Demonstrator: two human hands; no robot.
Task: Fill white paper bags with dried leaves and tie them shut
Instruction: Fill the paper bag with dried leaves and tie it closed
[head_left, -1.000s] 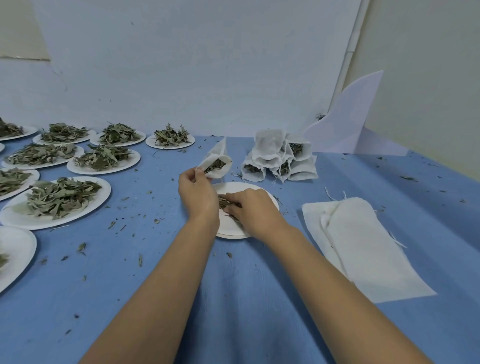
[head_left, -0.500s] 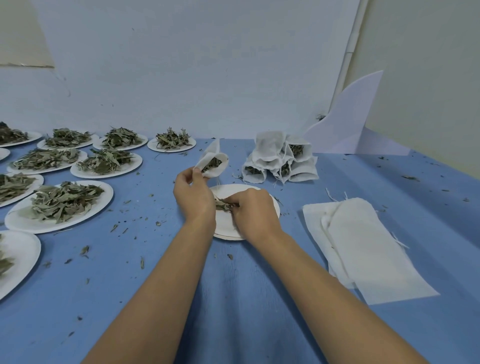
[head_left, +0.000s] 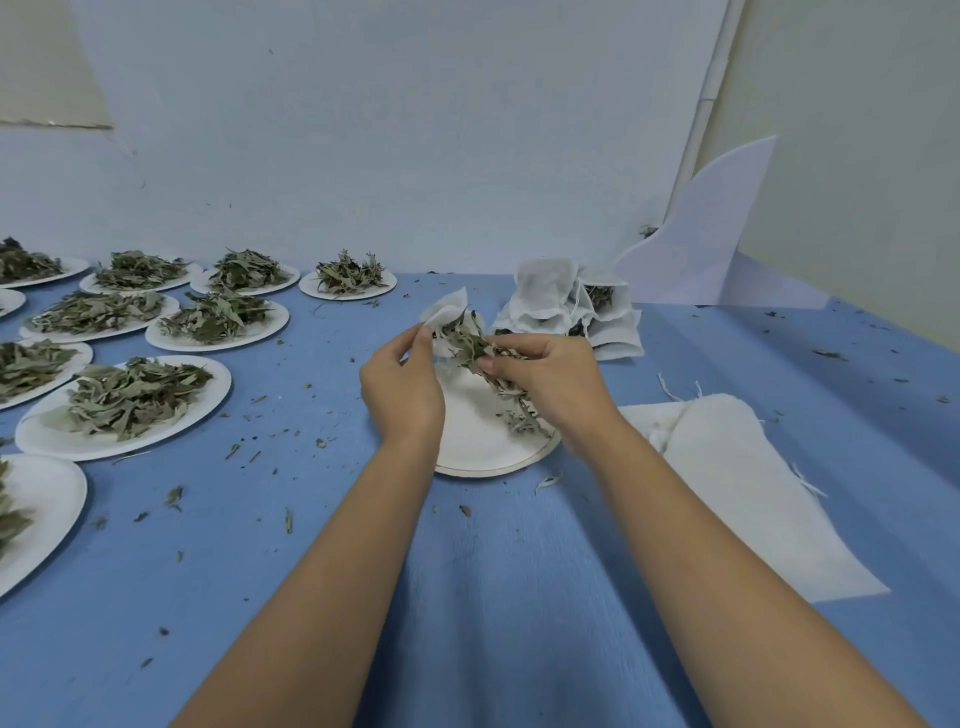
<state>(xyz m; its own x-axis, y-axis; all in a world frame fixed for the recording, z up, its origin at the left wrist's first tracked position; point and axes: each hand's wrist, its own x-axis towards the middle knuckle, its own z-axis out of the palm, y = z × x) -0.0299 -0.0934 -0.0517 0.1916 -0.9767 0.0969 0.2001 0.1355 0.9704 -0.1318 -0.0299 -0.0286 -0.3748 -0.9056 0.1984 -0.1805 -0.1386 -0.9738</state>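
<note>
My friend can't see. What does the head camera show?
The left hand pinches a white bag open while the right hand holds dried leaves at its mouth, above a white plate. Filled bags are piled behind; plates of leaves sit left on the blue table.

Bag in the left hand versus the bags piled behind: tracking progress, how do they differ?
The held bag is pinched up by the left hand; the piled bags lie on the table. The right hand feeds leaves into the held bag; the piled bags sit untouched. Both are white.
</note>
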